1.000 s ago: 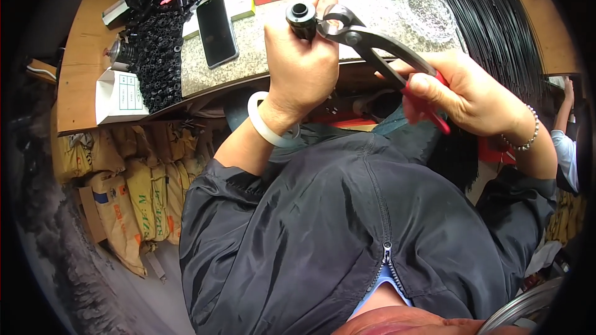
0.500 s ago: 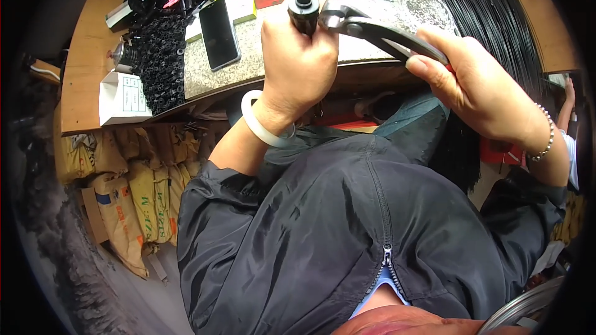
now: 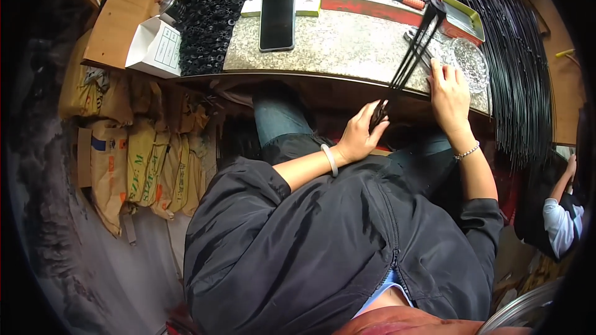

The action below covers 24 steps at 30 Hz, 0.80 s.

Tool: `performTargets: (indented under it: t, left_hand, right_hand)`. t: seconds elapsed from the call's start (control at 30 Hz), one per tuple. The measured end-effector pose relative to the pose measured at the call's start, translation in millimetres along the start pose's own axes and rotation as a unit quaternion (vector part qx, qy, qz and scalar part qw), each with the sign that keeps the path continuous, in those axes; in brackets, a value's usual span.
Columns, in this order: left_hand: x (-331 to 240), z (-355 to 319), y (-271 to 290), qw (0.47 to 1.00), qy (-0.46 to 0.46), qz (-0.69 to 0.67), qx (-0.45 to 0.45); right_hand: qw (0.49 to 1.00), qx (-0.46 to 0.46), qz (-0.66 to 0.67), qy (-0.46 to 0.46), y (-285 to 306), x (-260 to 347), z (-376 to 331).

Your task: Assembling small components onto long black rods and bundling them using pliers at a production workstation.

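Note:
My left hand (image 3: 360, 135) is low, in front of the table edge, with its fingers closed round the lower end of a long black bundle of thin rods (image 3: 408, 65). This bundle slants up to the right over the slab and meets in a rounded black end, partly blurred. To its right, my right hand (image 3: 451, 94) reaches over the table's front edge with its fingers on the handles of the pliers (image 3: 410, 37). The pliers lie on the speckled stone slab (image 3: 354, 46), partly hidden by the bundle and the fingers.
A clear glass dish (image 3: 469, 65) and a box (image 3: 460, 20) sit beside the pliers. Long black rods (image 3: 518, 87) overhang the right edge. Left are a phone (image 3: 277, 18), small black parts (image 3: 208, 31) and a white carton (image 3: 155, 48). An orange-handled tool (image 3: 406, 0) lies behind.
My right hand has lowered the pliers from the black piece onto the slab. My left hand has dropped toward my lap and right, and the long black bundle now shows. The view has shifted.

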<state>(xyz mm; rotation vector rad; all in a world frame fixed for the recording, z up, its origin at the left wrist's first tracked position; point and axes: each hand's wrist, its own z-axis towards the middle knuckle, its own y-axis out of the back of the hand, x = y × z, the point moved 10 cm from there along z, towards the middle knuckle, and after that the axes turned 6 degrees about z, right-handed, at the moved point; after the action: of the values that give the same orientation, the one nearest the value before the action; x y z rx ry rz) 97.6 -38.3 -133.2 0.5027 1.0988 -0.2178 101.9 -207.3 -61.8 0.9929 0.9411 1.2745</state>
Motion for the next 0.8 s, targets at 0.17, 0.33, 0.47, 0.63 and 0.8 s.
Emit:
performTargets:
  t: [0.17,0.33,0.47,0.63,0.8]
  left_hand:
    - [-23.5,26.2,14.1,0.996,-0.075,0.046,-0.013]
    - [-113.4,56.9,160.5,0.935,-0.231,0.201,-0.182]
    - [-92.5,7.4,247.5,0.936,-0.092,0.253,-0.225]
    - [35.0,-187.2,277.3,0.869,0.221,0.371,-0.242]
    - [130.4,-369.8,211.4,0.830,0.389,0.383,-0.119]
  right_hand:
    - [0.995,-0.076,-0.059,0.032,10.4,12.1,-4.9]
    - [0.997,-0.074,-0.022,0.020,11.5,14.6,0.3]
    - [0.995,-0.074,-0.042,0.048,5.6,4.4,-1.8]
    - [0.995,-0.067,-0.054,0.056,0.8,5.2,-2.6]
    - [0.995,-0.060,-0.059,0.045,-7.8,8.9,-1.6]
